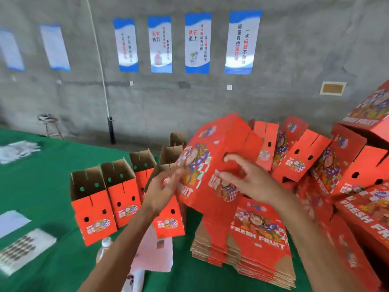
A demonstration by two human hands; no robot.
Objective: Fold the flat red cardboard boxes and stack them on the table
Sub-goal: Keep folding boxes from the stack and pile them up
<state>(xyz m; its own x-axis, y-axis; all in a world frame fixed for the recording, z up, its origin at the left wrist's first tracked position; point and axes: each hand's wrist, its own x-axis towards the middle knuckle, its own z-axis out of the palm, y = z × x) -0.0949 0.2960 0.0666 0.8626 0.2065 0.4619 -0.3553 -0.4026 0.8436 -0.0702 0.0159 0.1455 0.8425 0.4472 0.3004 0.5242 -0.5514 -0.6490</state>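
Observation:
I hold a red cardboard box (212, 165), partly opened and tilted, above the green table (42, 186). My left hand (162, 190) pinches its lower left edge. My right hand (244, 178) lies against its front panel with curled fingers, one fingertip at a round hole. Under it lies a stack of flat red boxes (252, 245) printed FRESH FRUIT. Several folded open-topped boxes (94, 207) stand in a row to the left. More folded boxes (305, 157) are piled at the right.
A plastic bottle (104, 247) and white paper (155, 253) lie near my left forearm. A tray of dark small items (19, 249) sits at the left edge. A stool (50, 125) and posters (197, 43) are by the grey wall.

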